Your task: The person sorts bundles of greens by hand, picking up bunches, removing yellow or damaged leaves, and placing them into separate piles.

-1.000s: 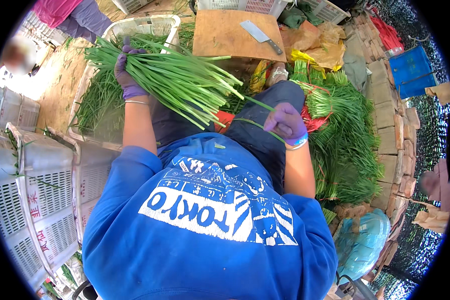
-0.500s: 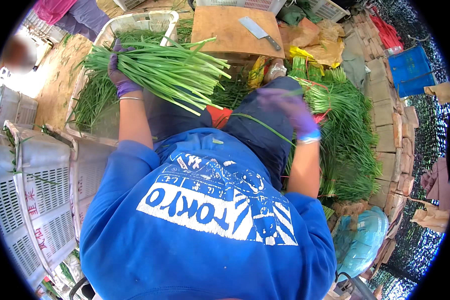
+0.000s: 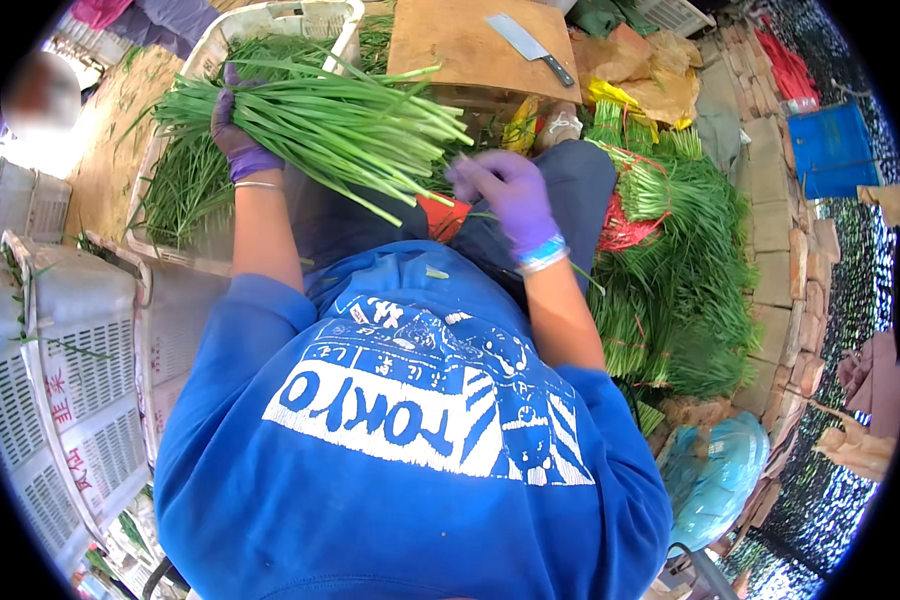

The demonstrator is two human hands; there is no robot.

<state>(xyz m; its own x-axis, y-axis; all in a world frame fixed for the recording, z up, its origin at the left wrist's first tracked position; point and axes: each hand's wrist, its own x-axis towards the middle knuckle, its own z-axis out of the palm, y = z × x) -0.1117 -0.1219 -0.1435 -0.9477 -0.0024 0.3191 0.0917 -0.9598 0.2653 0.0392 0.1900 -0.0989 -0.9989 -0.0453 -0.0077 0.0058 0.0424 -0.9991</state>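
A loose bunch of long green chives (image 3: 345,130) lies across my left hand (image 3: 238,140), whose purple-gloved fingers are wrapped round its leafy side. The pale cut ends fan out to the right over my lap. Just right of those ends is my right hand (image 3: 515,200), gloved in purple, with its fingers drawn together. Its fingertips are slightly blurred, and whatever they pinch, if anything, is too small to make out. A single stalk (image 3: 588,282) shows below my right wrist, over my thigh.
Tied chive bundles (image 3: 695,240) and red ties (image 3: 625,232) lie to my right. A white crate (image 3: 350,35) of loose chives stands at the left. Ahead, a cleaver (image 3: 518,37) rests on a wooden board (image 3: 440,55). More crates (image 3: 80,340) line my left side.
My right hand has moved left from beside the tied bundles to the cut ends of the held chives. My left hand still holds the bunch in nearly the same place.
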